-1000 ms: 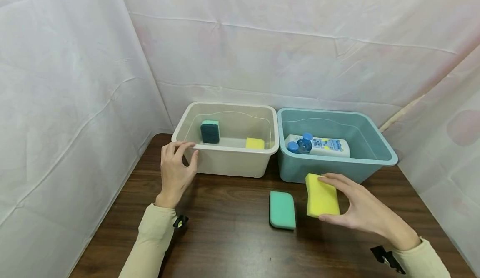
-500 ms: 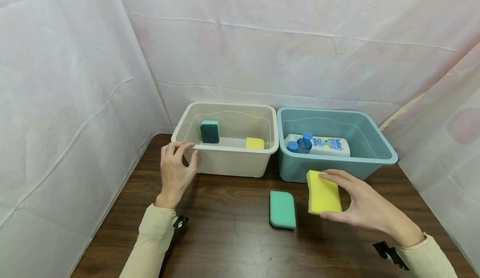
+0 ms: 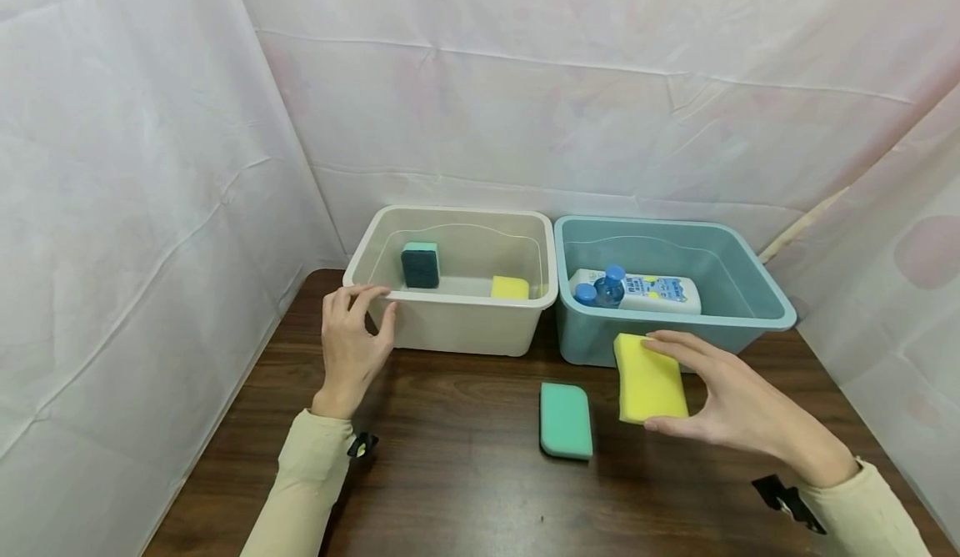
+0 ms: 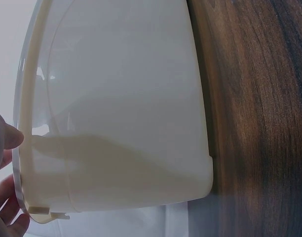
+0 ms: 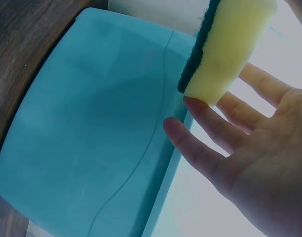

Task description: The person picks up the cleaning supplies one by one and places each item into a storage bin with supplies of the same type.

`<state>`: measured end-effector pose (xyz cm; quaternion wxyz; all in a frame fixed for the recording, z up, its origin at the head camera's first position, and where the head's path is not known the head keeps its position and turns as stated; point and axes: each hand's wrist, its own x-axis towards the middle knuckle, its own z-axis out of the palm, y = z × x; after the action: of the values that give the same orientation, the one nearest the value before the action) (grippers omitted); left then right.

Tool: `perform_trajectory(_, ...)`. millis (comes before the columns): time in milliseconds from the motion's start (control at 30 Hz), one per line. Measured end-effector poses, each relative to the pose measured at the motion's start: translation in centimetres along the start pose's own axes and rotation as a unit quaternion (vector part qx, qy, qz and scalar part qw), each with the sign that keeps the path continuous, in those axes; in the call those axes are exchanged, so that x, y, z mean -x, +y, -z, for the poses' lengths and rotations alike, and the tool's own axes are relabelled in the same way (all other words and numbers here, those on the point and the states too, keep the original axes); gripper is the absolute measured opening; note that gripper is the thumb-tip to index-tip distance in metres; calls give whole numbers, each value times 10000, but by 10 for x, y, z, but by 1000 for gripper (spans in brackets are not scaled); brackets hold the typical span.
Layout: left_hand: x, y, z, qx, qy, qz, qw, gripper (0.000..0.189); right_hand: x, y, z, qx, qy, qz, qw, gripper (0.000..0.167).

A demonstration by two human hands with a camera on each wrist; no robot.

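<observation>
My right hand pinches a yellow sponge by its ends and holds it above the table, just in front of the blue tub. The right wrist view shows the yellow sponge with a dark green backing, fingers under it, beside the blue tub. My left hand grips the front left rim of the cream tub; its fingertips show at the cream tub's rim. A teal sponge lies flat on the table.
The cream tub holds a dark teal sponge leaning on its wall and a yellow sponge. A white bottle with blue caps lies in the blue tub. White sheeting walls in the dark wooden table on three sides.
My right hand has lifted the yellow sponge slightly up and toward the blue tub. The left hand has stayed on the cream tub's rim.
</observation>
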<state>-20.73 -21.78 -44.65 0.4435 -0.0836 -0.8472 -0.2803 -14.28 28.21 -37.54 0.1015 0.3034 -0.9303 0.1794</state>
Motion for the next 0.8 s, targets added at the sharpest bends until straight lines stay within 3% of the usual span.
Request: perform_trajectory(800, 0, 1, 1, -17, -35, 27, 10000, 21, -12, -2, 15, 138, 47, 122, 9998, 95)
